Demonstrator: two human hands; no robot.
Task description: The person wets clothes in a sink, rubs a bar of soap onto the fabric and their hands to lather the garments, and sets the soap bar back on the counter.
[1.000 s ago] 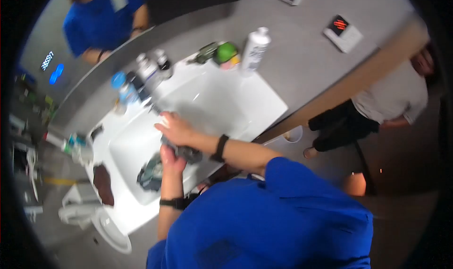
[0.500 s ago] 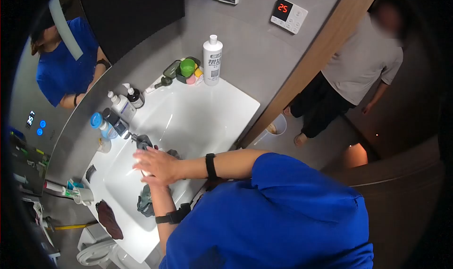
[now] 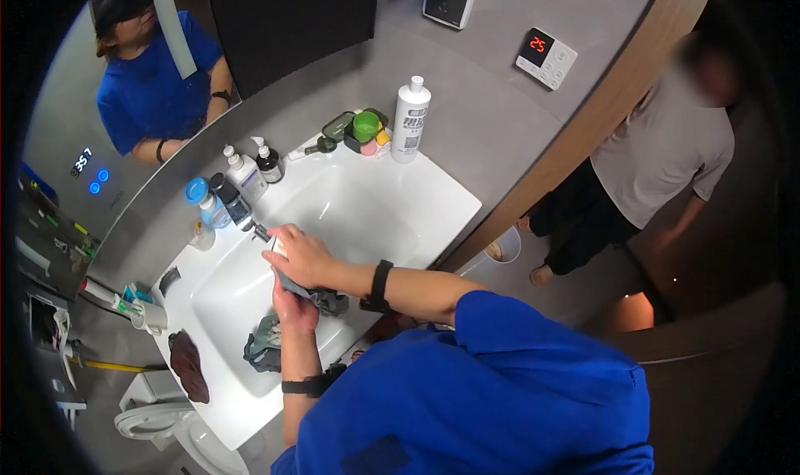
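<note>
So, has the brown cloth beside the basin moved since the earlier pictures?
No. The camera view shifts, but the brown cloth lies in the same place on the rim of the white sink.

Tall white bottle (image 3: 410, 129), upright; landmark.
Green cup (image 3: 366, 125): just left of the bottle.
Dark pump bottle (image 3: 269, 166): farther left of the bottle.
Blue-lidded container (image 3: 208, 204): left of the bottle, well apart.
Wall socket (image 3: 450, 2): above the bottle.
Control panel (image 3: 546, 58), red "25": upper right of the bottle.
Pail (image 3: 510, 240): lower right of the bottle.
Person in pale shirt (image 3: 667, 154): right of the bottle, well apart.
</note>
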